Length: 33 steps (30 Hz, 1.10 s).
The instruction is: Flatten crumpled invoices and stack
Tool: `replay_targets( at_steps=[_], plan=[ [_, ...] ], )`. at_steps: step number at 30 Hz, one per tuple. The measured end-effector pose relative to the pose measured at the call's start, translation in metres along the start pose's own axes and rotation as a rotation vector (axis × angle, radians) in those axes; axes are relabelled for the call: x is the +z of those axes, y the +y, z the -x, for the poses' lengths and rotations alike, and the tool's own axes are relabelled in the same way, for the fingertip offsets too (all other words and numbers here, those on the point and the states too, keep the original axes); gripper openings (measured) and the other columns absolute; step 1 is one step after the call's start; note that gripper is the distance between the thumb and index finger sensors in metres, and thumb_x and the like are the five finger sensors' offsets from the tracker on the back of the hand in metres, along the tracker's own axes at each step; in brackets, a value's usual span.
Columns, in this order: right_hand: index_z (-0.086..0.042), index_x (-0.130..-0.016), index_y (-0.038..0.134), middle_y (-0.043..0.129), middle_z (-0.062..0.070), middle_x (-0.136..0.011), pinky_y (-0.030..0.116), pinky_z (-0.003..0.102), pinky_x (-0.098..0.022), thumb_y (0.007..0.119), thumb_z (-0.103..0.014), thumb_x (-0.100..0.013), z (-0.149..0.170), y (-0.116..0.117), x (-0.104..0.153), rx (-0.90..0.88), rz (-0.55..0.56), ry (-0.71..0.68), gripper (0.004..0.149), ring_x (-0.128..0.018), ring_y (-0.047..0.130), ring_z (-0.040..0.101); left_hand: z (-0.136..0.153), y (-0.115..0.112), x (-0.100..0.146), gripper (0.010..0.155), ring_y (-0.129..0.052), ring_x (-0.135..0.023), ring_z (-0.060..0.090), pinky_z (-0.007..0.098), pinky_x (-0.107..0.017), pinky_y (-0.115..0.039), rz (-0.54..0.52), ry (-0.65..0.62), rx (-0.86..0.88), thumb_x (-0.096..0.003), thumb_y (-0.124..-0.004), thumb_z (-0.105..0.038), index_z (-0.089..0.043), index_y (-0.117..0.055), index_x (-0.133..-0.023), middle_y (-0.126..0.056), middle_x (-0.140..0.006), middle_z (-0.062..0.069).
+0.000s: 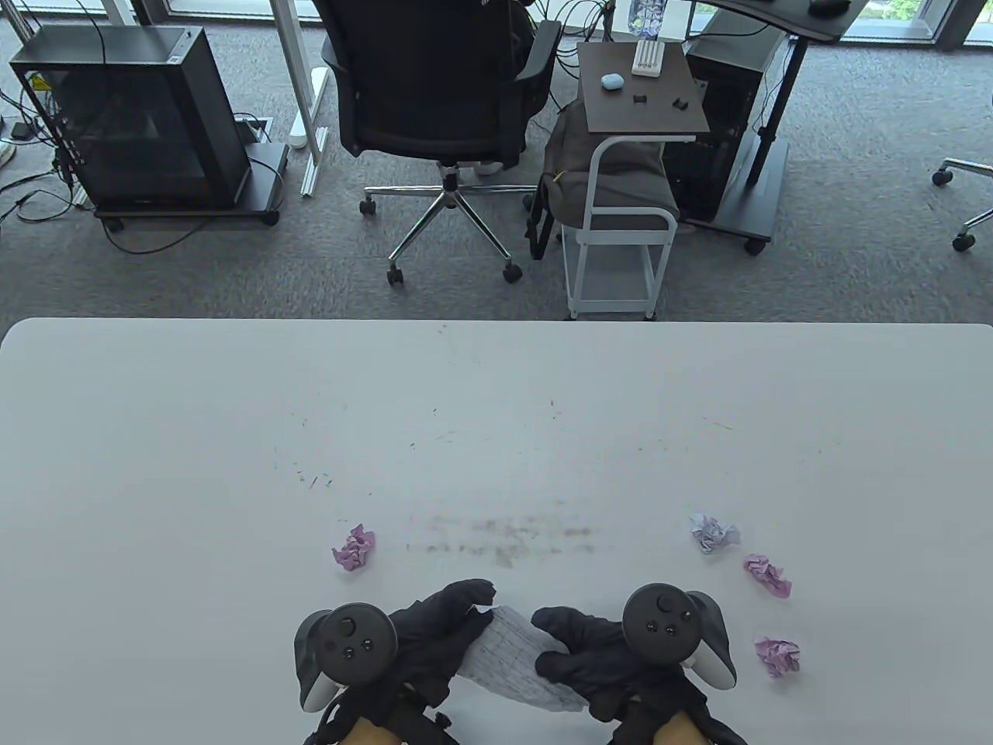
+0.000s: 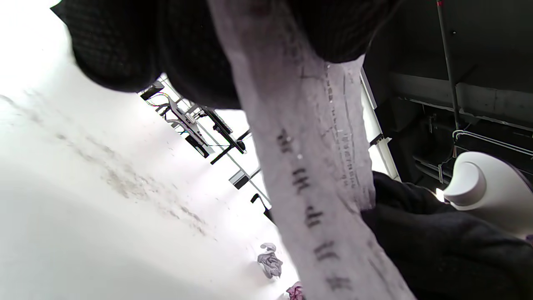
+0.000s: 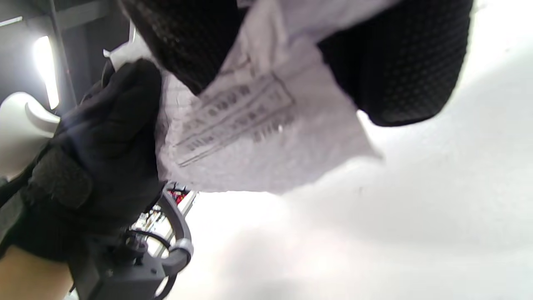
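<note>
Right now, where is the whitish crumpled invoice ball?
In the table view, the whitish ball lies right of centre on the table, just beyond a pink ball.

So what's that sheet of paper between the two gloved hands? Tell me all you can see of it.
The sheet is thin, whitish paper printed with dark rows and boxes of text, heavily wrinkled but mostly opened out. It is stretched between the left hand and the right hand, each gripping one end, above the white table near its front edge. The wrist views show it lifted off the surface. What the print says is illegible.
</note>
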State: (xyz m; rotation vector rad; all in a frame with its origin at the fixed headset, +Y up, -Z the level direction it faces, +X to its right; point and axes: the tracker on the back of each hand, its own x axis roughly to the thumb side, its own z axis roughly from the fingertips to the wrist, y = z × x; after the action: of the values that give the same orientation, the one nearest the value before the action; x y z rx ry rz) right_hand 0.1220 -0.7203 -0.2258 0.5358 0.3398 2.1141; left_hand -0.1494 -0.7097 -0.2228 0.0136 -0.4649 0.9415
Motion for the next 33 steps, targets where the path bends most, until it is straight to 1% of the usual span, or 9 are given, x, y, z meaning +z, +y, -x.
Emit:
replay_targets(
  at_steps=[2,4,10,14,16,19,22,27,33],
  plan=[
    [-0.013,-0.09,0.073,0.082,0.015,-0.079,0.087,0.056,-0.041,0.083,-0.025,-0.052,0.004,-0.006,0.003,-0.066,0.076,0.025,0.042,-0.064,0.092,0.042,0.006,-0.001,0.0,0.042,-0.1,-0.025,0.016,0.046,-0.038,-0.087,-0.008,0.051,0.029,-0.0594,-0.073,-0.033,-0.014,-0.073,-0.097,-0.094,-0.064,0.011],
    [-0.013,-0.09,0.072,0.076,0.025,-0.089,0.088,0.053,-0.04,0.082,-0.026,-0.052,0.009,-0.011,0.004,-0.118,0.093,0.028,0.041,-0.068,0.09,0.047,0.014,-0.005,0.0,0.043,-0.1,-0.022,0.015,0.044,-0.036,-0.088,0.0,0.119,0.07,-0.0602,-0.07,-0.032,-0.012,-0.072,-0.098,-0.094,-0.061,0.01],
    [-0.007,-0.089,0.072,0.096,0.014,-0.063,0.092,0.034,-0.021,0.082,-0.023,-0.051,0.022,-0.015,0.006,-0.039,0.248,0.055,0.043,-0.034,0.103,0.023,0.034,-0.016,0.001,0.044,-0.101,-0.023,0.016,0.046,-0.036,-0.088,0.064,0.286,0.07,-0.0604,-0.07,-0.031,-0.007,-0.072,-0.097,-0.094,-0.062,0.013],
    [-0.007,-0.089,0.072,0.096,0.012,-0.058,0.09,0.032,-0.018,0.082,-0.024,-0.052,0.033,-0.002,-0.001,0.127,0.08,0.187,0.043,-0.03,0.101,0.02,0.047,-0.022,0.002,0.044,-0.101,-0.027,0.021,0.05,-0.039,-0.086,0.156,0.373,-0.039,-0.0592,-0.073,-0.029,-0.005,-0.074,-0.096,-0.093,-0.065,0.016],
    [-0.006,-0.089,0.073,0.097,0.011,-0.055,0.089,0.032,-0.016,0.083,-0.025,-0.052,0.037,0.006,-0.005,0.253,0.025,0.237,0.043,-0.027,0.1,0.019,0.052,-0.03,0.001,0.046,-0.101,-0.037,0.026,0.054,-0.045,-0.082,0.288,0.403,-0.138,-0.0597,-0.072,-0.028,-0.004,-0.069,-0.099,-0.088,-0.074,0.02],
    [-0.007,-0.088,0.074,0.097,0.009,-0.054,0.09,0.032,-0.017,0.083,-0.027,-0.051,0.043,0.019,-0.01,0.454,-0.027,0.297,0.043,-0.027,0.1,0.019,0.046,-0.039,-0.002,0.062,-0.092,-0.06,0.027,0.054,-0.054,-0.075,0.403,0.355,-0.315,-0.0601,-0.072,-0.03,-0.007,-0.045,-0.11,-0.061,-0.1,0.023],
    [-0.009,-0.087,0.074,0.097,0.007,-0.054,0.09,0.031,-0.017,0.083,-0.028,-0.051,0.042,0.026,-0.013,0.596,-0.073,0.335,0.042,-0.028,0.101,0.017,0.037,-0.047,-0.006,0.066,-0.072,-0.085,0.044,0.057,-0.059,-0.069,0.45,0.275,-0.424,-0.0599,-0.072,-0.031,-0.026,-0.033,-0.114,-0.033,-0.11,0.023],
    [-0.011,-0.087,0.075,0.097,0.007,-0.056,0.09,0.033,-0.019,0.083,-0.028,-0.05,0.036,0.031,-0.015,0.638,-0.058,0.278,0.041,-0.03,0.101,0.02,0.028,-0.061,-0.009,0.062,-0.035,-0.1,0.053,0.065,-0.067,-0.053,0.575,0.168,-0.527,-0.058,-0.076,-0.034,-0.039,-0.044,-0.111,-0.008,-0.111,0.014],
    [-0.013,-0.087,0.076,0.096,0.008,-0.059,0.091,0.035,-0.022,0.083,-0.028,-0.05,0.034,0.032,-0.016,0.66,-0.061,0.246,0.041,-0.034,0.101,0.022,0.042,-0.076,-0.008,0.07,-0.013,-0.102,0.056,0.069,-0.069,-0.036,0.781,0.342,-0.637,-0.056,-0.076,-0.04,-0.034,-0.036,-0.113,0.003,-0.109,0.011]
  ],
)
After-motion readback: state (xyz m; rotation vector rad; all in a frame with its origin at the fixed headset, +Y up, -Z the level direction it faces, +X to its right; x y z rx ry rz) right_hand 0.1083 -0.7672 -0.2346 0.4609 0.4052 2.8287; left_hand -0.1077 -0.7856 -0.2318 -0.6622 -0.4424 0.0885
